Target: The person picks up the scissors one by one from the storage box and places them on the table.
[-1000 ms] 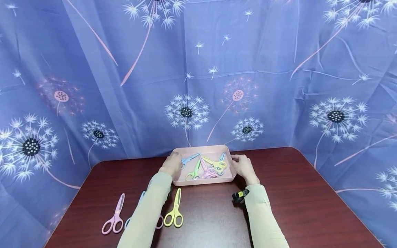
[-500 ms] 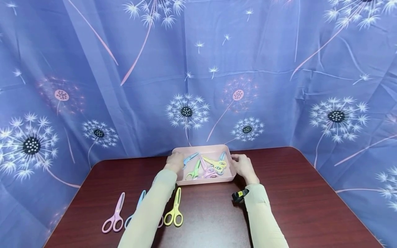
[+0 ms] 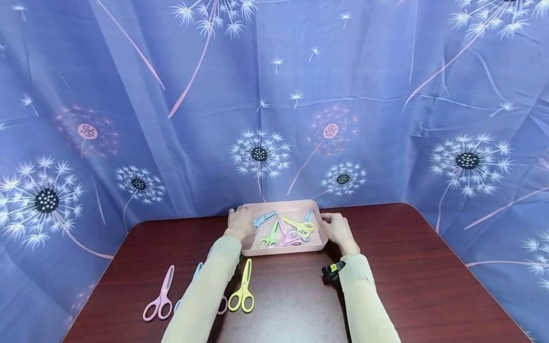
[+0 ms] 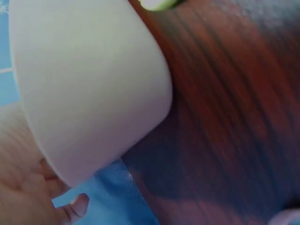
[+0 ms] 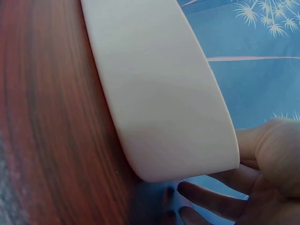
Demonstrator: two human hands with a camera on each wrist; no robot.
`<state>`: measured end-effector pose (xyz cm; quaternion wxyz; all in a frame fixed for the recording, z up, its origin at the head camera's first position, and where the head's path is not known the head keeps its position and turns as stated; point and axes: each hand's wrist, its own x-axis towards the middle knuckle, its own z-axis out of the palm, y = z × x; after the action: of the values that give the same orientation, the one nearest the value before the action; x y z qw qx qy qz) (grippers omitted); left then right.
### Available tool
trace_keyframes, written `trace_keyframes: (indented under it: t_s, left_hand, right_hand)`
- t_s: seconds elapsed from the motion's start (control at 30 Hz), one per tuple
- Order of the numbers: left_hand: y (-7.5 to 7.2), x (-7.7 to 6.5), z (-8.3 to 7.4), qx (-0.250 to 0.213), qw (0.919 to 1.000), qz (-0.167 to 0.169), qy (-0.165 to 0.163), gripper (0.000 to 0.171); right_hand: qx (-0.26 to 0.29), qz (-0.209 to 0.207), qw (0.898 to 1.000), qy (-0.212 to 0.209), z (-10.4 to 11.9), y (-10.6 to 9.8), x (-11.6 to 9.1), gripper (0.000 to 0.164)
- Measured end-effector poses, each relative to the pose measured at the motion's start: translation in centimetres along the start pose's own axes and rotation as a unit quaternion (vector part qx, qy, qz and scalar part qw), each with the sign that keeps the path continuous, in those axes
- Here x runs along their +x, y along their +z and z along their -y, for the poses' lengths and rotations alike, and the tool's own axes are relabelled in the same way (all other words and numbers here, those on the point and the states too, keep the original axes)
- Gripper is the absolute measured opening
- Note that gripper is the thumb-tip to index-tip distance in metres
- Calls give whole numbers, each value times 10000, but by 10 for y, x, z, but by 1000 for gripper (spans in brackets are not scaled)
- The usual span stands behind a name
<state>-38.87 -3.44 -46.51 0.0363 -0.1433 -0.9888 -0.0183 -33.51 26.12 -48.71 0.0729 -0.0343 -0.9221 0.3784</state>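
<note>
A shallow pink tray [image 3: 285,250] stands at the table's back edge, holding several pairs of scissors. Blue scissors [image 3: 264,219] lie at its left, green ones [image 3: 270,236] near the front, and yellow ones [image 3: 298,225] overlap other pairs at the right. My left hand [image 3: 241,223] grips the tray's left end, partly hidden behind its wall [image 4: 89,93] in the left wrist view. At the opposite end my right hand [image 3: 339,231] holds the tray's wall [image 5: 164,103], thumb at the rim and fingers [image 5: 215,201] around the outside.
On the dark red wood table [image 3: 420,267], purple scissors [image 3: 160,297] and yellow scissors [image 3: 244,290] lie front left. Blue scissors [image 3: 198,270] and a purple handle [image 3: 222,305] show beside my left sleeve. A blue dandelion curtain [image 3: 291,119] hangs right behind the tray.
My left hand has shifted slightly back along the tray's left end, its fingers now over the back left corner. The right hand and the tray stay nearly in place.
</note>
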Motion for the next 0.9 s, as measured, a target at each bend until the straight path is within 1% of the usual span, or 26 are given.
trace_keyframes:
  t_s: [0.07,0.2,0.37,0.5,0.6,0.67,0.77,0.9]
  left_hand:
    - [0,-2,1,-59,10000,-37,31,28]
    - [-2,-5,4,-134,9999,-59,67,23]
    - [-6,-7,8,-64,9997,-223,39,23]
    - [-11,-8,10,-59,9994,-326,98,24]
    - [-15,-11,12,-128,9990,-395,143,28]
    - [-17,-14,13,-281,9985,-445,168,30]
    - [-20,-20,16,-700,9963,-463,176,28]
    - [-23,-27,21,-1286,9901,-539,145,24]
  right_hand:
    - [-11,51,10000,41,0,0,-1,34]
    - [10,96,9999,132,-1,0,-3,34]
    - [46,47,10000,31,1,0,-1,34]
    - [6,28,10000,27,2,-1,1,35]
    - [-29,62,10000,-5,2,-1,1,35]
    - [-11,38,10000,-34,2,0,0,34]
    - [-46,-33,9999,-128,2,0,-1,33]
    - [-11,-14,10000,-98,3,-1,0,34]
